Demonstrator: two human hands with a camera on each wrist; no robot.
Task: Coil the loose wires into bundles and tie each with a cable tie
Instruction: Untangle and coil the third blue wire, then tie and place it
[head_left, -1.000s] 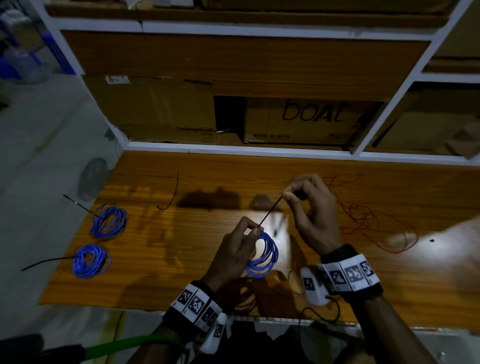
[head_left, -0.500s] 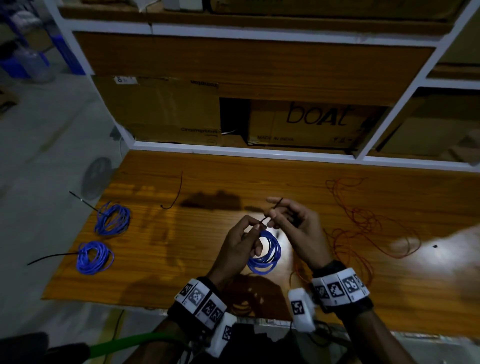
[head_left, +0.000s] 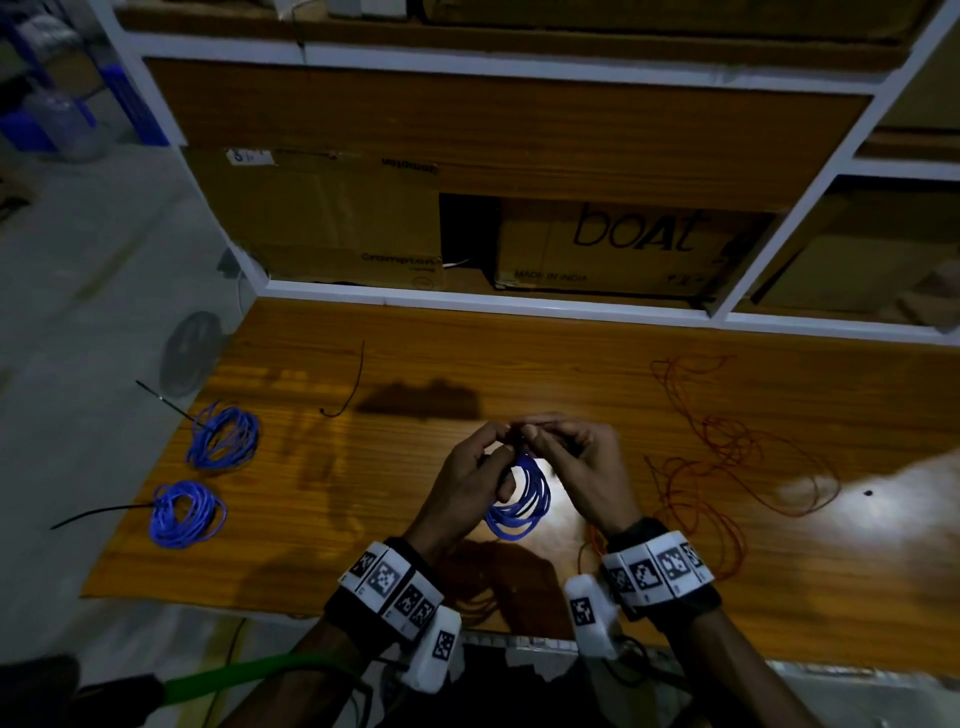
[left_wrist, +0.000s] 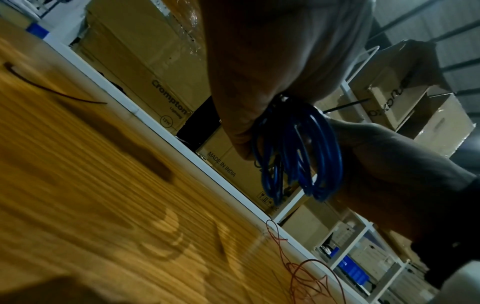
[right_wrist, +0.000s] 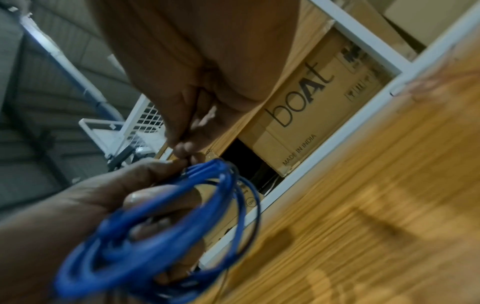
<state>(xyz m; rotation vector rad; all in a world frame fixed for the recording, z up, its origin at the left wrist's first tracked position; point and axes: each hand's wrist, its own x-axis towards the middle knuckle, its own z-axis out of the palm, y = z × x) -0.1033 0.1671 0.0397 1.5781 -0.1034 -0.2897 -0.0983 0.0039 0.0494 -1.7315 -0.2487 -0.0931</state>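
A blue wire coil (head_left: 522, 499) hangs above the wooden table (head_left: 363, 493) between my two hands. My left hand (head_left: 475, 467) grips the coil at its top, fingers curled round the strands (left_wrist: 298, 148). My right hand (head_left: 563, 449) pinches the black cable tie at the coil's top, fingertips against the left hand's. A thin black tie tail (left_wrist: 345, 106) sticks out past the hands in the left wrist view. The coil (right_wrist: 155, 216) fills the right wrist view. Two tied blue bundles (head_left: 223, 437) (head_left: 186, 513) lie at the table's left edge.
Loose red wire (head_left: 727, 467) sprawls over the right of the table and trails toward the front edge. A spare black cable tie (head_left: 353, 384) lies at the back left. Cardboard boxes (head_left: 623, 249) fill the white shelf behind the table.
My right hand has come down and left from its raised pull on the tie, and its fingertips now meet the left hand at the coil's top. The long taut tie tail no longer shows in the head view.
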